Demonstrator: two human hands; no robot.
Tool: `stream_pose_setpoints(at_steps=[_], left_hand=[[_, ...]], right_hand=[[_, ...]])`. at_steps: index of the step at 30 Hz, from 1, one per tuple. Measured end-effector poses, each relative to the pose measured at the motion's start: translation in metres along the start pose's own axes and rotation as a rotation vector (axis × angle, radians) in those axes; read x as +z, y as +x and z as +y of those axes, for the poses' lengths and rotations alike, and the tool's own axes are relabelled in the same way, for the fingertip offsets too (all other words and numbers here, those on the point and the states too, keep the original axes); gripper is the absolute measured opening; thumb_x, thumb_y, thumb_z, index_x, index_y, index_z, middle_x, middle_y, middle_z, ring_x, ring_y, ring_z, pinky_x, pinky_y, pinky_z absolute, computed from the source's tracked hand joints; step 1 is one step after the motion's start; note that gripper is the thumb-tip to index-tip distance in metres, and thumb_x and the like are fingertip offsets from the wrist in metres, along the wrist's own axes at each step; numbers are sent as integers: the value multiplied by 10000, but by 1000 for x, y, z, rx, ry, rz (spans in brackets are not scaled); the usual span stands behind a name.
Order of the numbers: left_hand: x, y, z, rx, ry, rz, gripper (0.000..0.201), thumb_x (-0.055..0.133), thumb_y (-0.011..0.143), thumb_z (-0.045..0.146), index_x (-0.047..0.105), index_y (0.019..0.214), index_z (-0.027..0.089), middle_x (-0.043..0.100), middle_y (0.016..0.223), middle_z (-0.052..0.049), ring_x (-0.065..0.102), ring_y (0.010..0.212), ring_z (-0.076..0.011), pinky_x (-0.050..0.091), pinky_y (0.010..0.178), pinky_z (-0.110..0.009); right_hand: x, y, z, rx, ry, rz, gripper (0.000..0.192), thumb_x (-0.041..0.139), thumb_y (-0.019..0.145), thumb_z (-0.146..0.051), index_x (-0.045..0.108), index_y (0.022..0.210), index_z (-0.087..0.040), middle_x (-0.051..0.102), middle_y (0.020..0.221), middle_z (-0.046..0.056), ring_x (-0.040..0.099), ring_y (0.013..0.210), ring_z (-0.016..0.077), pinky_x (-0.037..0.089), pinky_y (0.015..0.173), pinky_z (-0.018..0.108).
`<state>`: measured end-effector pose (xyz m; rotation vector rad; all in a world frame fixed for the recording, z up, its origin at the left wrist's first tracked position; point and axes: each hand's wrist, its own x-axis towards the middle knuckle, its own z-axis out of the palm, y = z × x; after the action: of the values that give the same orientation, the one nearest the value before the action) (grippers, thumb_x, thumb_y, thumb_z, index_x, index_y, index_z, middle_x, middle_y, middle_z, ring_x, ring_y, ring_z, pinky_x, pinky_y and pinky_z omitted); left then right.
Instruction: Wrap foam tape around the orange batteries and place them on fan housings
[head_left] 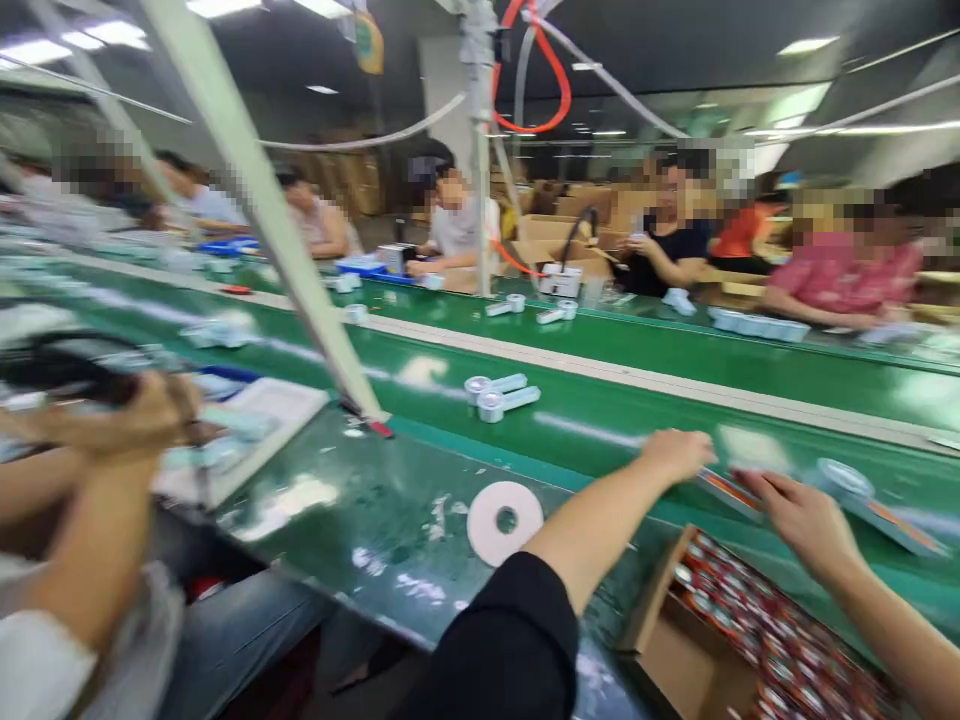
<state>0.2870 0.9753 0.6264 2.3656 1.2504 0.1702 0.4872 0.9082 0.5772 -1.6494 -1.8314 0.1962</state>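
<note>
My left hand (679, 455) reaches over the green conveyor belt, fingers closed around the near end of a pale blue long-handled part (729, 494) with an orange strip along it. My right hand (806, 520) is at the other side of that part, its thumb and fingers pinched together near the strip. Blur hides what, if anything, is in that pinch. Just beyond my right hand lies another pale blue part (847, 482) with a round head and a handle. Below my hands, an open cardboard box (675, 645) holds many small red and silver pieces (757, 610).
A white tape roll (484, 525) lies on the green worktable (322, 520). Two pale blue parts (499, 402) rest on the belt (600, 440). A slanted metal post (262, 200) rises at left, beside a co-worker's arms (112, 470) and white tray (262, 445). Several people sit opposite.
</note>
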Motion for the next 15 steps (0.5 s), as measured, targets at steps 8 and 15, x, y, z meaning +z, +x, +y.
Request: stream_pose_setpoints(at_steps=[8,15], left_hand=[[-32,-40,-4,207,5,80,480,629,983,358,551,1426,193,617,1446,-129,590,1316,-257,486,1113,-430],[-42,-273,-151,205,194,90,542,707,897,534,638,1369,276,598,1500,-46,433,1474,-321,345,1242,-512]], right_hand=[[-10,32,-22,152,-322,-265,292,620,928,-320,755,1146,-181,782,1058,138,727,995,271,499,856,304],[-42,36,13,231,-429,-167,301,546,936,-266,760,1064,-97,754,1019,232,704,976,332,493,856,398]])
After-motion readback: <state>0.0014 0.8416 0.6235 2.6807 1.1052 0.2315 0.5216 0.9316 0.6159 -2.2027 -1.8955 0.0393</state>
